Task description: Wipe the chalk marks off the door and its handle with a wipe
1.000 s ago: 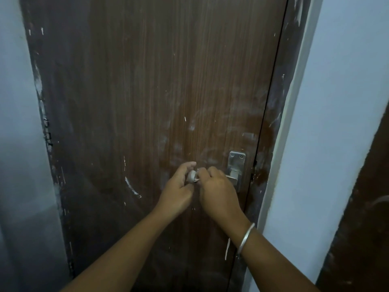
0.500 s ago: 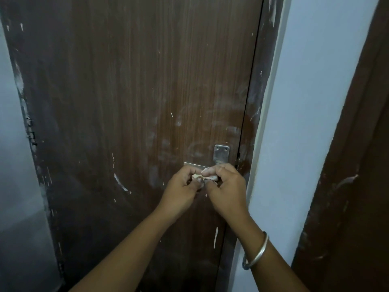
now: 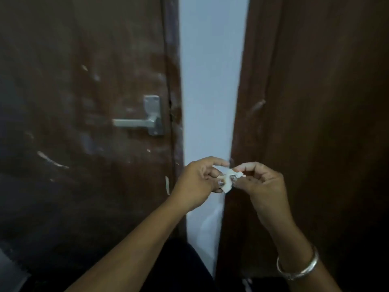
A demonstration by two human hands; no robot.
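- We are holding both hands up in front of the pale wall strip [image 3: 210, 81], with a small white wipe [image 3: 228, 180] stretched between them.
- Our left hand [image 3: 195, 178] is pinching the wipe's left side between the thumb and curled fingers, and the forefinger is reaching over the top.
- Our right hand [image 3: 261, 186] is pinching the wipe's right side between the thumb and fingertips.
- The wipe is hanging crumpled in the air, touching neither the door [image 3: 84, 81] nor its handle [image 3: 134, 122].
- The brown door is standing to our left, and white chalk marks [image 3: 52, 160] are showing on it: cloudy smears around the handle, a long streak low on the left and a short stroke by the door's right edge.
- The grey metal handle is pointing left from its plate, up and to the left of our hands, with nothing touching it.
- A second brown door [image 3: 315, 102] is filling the right side behind our right hand.
- A silver bangle [image 3: 299, 268] is sitting on our right wrist.
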